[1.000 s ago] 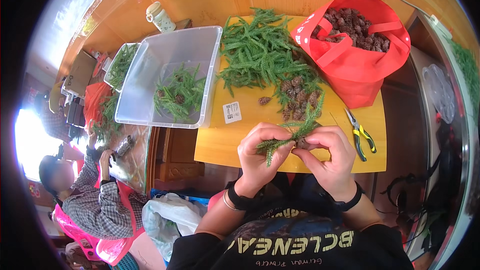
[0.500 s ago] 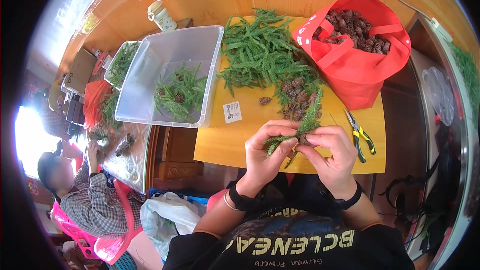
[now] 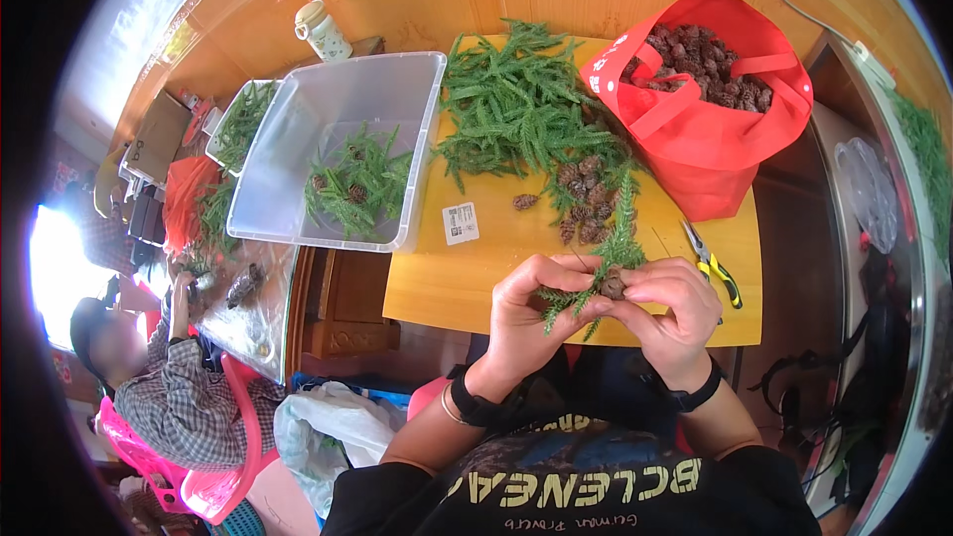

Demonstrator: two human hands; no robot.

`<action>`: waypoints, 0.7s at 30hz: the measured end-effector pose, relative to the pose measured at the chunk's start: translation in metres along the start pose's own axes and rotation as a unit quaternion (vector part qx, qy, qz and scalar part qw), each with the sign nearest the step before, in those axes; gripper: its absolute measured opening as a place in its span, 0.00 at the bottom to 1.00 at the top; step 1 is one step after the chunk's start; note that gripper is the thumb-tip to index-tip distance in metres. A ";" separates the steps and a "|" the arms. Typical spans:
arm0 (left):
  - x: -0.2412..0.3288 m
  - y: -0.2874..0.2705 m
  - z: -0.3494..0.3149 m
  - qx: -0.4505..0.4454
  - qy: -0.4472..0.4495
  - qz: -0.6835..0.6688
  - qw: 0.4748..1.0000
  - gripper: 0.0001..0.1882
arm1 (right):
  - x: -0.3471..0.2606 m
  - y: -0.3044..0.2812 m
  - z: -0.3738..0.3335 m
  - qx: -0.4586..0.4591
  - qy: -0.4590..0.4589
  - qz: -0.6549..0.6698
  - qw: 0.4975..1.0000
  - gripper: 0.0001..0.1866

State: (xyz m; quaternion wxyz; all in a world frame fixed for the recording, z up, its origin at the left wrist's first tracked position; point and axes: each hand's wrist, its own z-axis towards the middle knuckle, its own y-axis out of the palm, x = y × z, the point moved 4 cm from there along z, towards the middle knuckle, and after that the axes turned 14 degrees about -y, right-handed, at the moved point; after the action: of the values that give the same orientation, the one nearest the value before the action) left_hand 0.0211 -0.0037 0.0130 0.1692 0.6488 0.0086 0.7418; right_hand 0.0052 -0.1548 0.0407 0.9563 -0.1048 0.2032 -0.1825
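Over the near edge of the yellow table (image 3: 476, 283), my left hand (image 3: 526, 313) pinches a green artificial pine sprig (image 3: 621, 228). My right hand (image 3: 675, 313) has its fingers closed on a small brown pine cone (image 3: 612, 284) pressed against that sprig. Both hands' fingertips nearly meet around the cone, which partly hides where it joins the stem. Several loose pine cones (image 3: 586, 184) lie just beyond, beside a large heap of green sprigs (image 3: 526, 109). One single cone (image 3: 525, 201) rests apart, left of them.
A red bag (image 3: 695, 154) full of cones stands at back right; yellow-handled pliers (image 3: 717, 268) lie below it. A clear plastic bin (image 3: 397, 233) with coned sprigs sits left, by a white label (image 3: 461, 223). At far left a person (image 3: 199, 397) works at another table.
The sprig has turned more upright, and the cone now shows more fully between my fingers. My right hand has shifted slightly right.
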 end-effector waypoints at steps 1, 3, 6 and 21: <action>0.001 -0.001 0.000 0.006 0.004 0.026 1.000 0.12 | 0.000 0.000 0.001 -0.016 -0.011 -0.004 1.000 0.18; 0.003 -0.002 -0.001 0.014 0.011 0.031 0.999 0.12 | -0.003 -0.002 0.006 -0.034 -0.024 -0.006 0.999 0.19; 0.010 -0.001 0.000 0.002 0.019 0.036 0.999 0.12 | -0.009 -0.008 0.027 -0.104 -0.056 -0.033 0.992 0.20; 0.029 0.005 0.000 -0.059 0.094 0.189 0.976 0.15 | 0.010 -0.006 0.041 -0.331 0.079 0.113 0.934 0.14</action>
State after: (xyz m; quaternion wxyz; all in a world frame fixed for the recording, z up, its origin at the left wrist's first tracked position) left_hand 0.0167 -0.0011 0.0422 0.0621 0.5553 -0.1420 0.8171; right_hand 0.0292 -0.1589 0.0757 0.8626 -0.3767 0.3376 -0.0032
